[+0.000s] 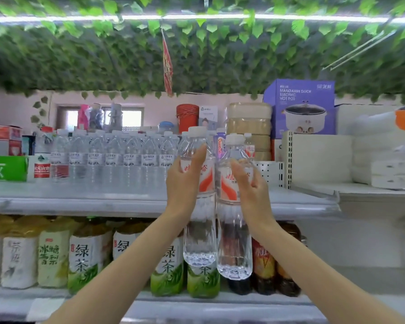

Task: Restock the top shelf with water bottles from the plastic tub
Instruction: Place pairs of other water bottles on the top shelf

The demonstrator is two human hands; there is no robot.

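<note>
Holding a water bottle in each hand, a shopworker stands before the drinks shelving with both arms raised. The left hand point(185, 181) is wrapped round the label of the left bottle point(199, 242), and the right hand point(248, 183) is clamped the same way on the right bottle point(234, 249). Both bottles stand upright, caps up, side by side and so close they look to be touching. Their bases hang below the front lip of the top shelf point(80, 202), in front of the tea bottles point(84, 256) on the tier beneath. On the top shelf a row point(115, 157) of clear water bottles runs in from the left and ends just behind the left hand. The free space appears to lie behind the two hands, between that row's end and a white perforated divider point(269, 171). The target therefore sits up and away from both hands, so each bottle would likely need lifting along its long axis to clear the lip before going forward. The left bottle is nearer the row's end. The tub is out of sight.
</note>
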